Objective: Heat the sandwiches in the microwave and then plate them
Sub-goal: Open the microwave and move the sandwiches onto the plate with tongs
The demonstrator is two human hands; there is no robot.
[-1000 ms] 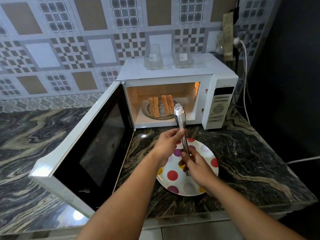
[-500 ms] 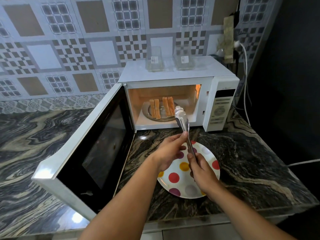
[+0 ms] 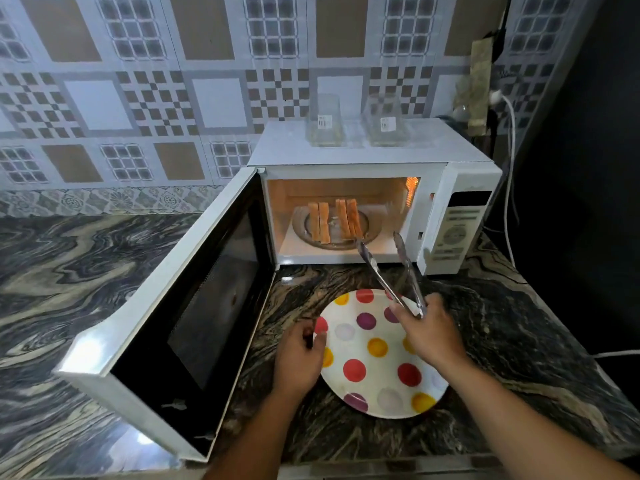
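Marble counter, patterned wall tiles, right hand gripping tongs, left hand pinching plate

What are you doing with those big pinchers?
A person is about to lift the sandwiches out of the open microwave. The right hand holds the tongs, spread open and pointed at the sandwiches, which stand on the glass tray inside. The left hand steadies the empty spotted plate on the counter.

Right hand holds spread tongs toward sandwiches; left hand grips plate.
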